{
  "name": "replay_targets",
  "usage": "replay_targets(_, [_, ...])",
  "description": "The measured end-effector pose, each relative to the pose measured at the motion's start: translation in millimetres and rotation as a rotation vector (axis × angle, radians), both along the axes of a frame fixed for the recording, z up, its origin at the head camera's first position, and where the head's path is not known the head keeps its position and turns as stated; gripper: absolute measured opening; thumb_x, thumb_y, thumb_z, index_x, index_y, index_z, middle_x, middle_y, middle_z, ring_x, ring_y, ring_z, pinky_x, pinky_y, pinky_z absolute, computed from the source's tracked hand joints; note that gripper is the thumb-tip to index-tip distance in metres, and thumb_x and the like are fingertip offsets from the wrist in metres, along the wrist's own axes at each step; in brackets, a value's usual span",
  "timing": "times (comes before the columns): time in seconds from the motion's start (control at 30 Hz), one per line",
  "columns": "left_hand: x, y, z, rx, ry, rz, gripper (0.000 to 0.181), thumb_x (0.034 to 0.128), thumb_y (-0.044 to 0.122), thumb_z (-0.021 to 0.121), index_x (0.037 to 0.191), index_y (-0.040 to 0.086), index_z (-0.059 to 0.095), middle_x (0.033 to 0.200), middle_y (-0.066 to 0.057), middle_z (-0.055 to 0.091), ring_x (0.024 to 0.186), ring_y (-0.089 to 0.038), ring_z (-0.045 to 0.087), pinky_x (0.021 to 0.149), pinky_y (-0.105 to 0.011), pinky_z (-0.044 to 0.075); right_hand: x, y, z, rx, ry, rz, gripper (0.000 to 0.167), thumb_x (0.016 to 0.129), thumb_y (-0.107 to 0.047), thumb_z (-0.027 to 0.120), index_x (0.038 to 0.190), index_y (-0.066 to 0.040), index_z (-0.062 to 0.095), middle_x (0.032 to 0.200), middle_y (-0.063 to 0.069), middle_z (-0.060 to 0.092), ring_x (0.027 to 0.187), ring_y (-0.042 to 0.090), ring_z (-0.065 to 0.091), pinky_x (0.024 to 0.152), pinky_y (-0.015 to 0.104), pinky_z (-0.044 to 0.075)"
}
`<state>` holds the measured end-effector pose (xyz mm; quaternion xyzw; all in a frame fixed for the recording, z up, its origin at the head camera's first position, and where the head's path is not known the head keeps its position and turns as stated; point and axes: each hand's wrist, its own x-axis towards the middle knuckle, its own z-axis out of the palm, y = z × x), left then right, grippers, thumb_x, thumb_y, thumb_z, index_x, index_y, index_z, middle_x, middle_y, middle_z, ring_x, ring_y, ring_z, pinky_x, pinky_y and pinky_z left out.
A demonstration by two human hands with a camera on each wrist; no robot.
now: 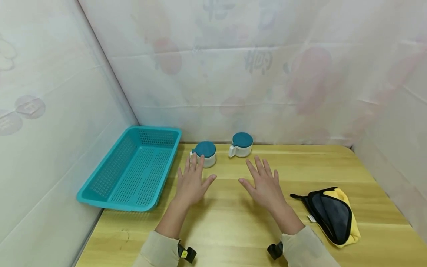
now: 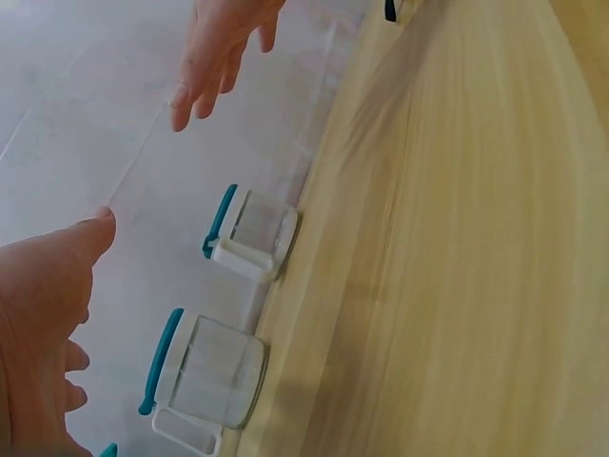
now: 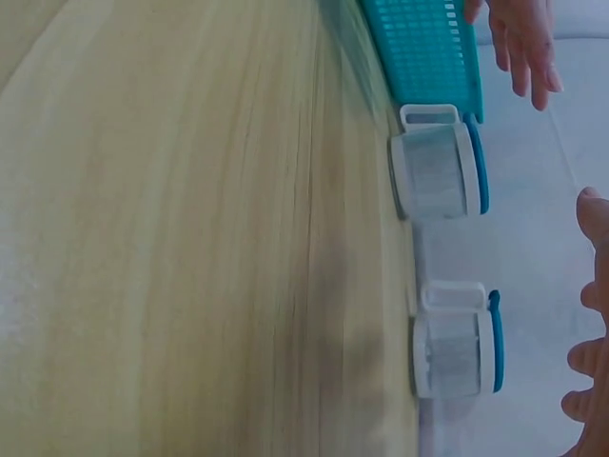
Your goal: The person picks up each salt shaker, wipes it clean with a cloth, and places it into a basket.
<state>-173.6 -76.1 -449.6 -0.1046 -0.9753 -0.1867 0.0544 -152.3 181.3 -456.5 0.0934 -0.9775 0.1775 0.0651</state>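
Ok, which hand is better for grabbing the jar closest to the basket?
Probably the left hand. It's open, empty and nearer that jar; the right hand is farther across, nearer the cloth.

Back wall [image 1: 207, 85]: pale cloth, crossed by level creases, faintly marked with pink blots and grey characters.
Left wall [image 1: 60, 122]: pale, bearing faint roundels, meeting the back wall along a dark seam [image 1: 108, 63].
Right wall [image 1: 407, 122]: pale, creased, pinkish in places.
Table [image 1: 233, 226]: yellowish wood grain, rounded far right corner, close to the back wall.
Light: soft, shining on the table's near middle.
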Motion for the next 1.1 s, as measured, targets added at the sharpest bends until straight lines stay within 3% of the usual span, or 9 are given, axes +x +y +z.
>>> replay_targets(0.3, [-4.4,-13.6,0.5,0.063,-0.032,0.0,0.083,0.0958,0.063,0.048,0.159,0.021,0.014,0.166,-0.008,0.006,0.153,-0.032,0.002,0.114,-0.069,0.013,3.3,-2,-1.4,-0.029,-0.019,0.017,0.081,0.095,-0.072,0.035,0.158,-0.022,0.024,0.165,0.012,0.01,0.15,0.041,0.008,0.109,0.075,0.012])
replay_targets(0.47, [-6.1,-18.1,-0.2,0.12,-0.01,-0.007,0.082,0.0959,0.058,0.053,0.159,0.019,0.018,0.166,-0.008,0.009,0.152,-0.033,0.004,0.114,-0.069,0.015,7.1,-2,-3.3,-0.053,-0.004,0.017,0.079,0.096,-0.07,0.037,0.157,-0.022,0.026,0.165,0.013,0.013,0.15,0.042,0.009,0.108,0.075,0.013])
replay_targets(0.67, [-10.4,-23.1,-3.7,0.111,-0.004,-0.008,0.081,0.0964,0.056,0.053,0.159,0.019,0.017,0.165,-0.009,0.011,0.152,-0.034,0.006,0.114,-0.067,0.018,10.3,-2,-6.0,-0.069,0.006,0.016,0.078,0.096,-0.067,0.04,0.157,-0.02,0.027,0.164,0.014,0.014,0.149,0.042,0.01,0.108,0.075,0.014])
replay_targets(0.9, [-26.5,-22.9,-10.0,0.154,0.059,-0.033,0.085,0.094,0.053,0.06,0.159,0.018,0.017,0.164,-0.012,0.015,0.15,-0.036,0.015,0.113,-0.066,0.022,8.6,-5,-5.9,-0.138,0.085,0.063,0.074,0.098,-0.058,0.048,0.157,-0.017,0.027,0.164,0.013,0.015,0.149,0.04,0.015,0.112,0.068,0.019])
replay_targets(1.1, [-45.4,-21.6,-12.5,0.172,0.045,-0.031,0.087,0.0919,0.055,0.062,0.156,0.013,0.023,0.161,-0.016,0.023,0.148,-0.037,0.022,0.115,-0.06,0.025,11.3,-11,-6.1,-0.271,0.136,0.1,0.071,0.099,-0.048,0.055,0.156,-0.015,0.028,0.164,0.01,0.016,0.149,0.038,0.019,0.112,0.065,0.026])
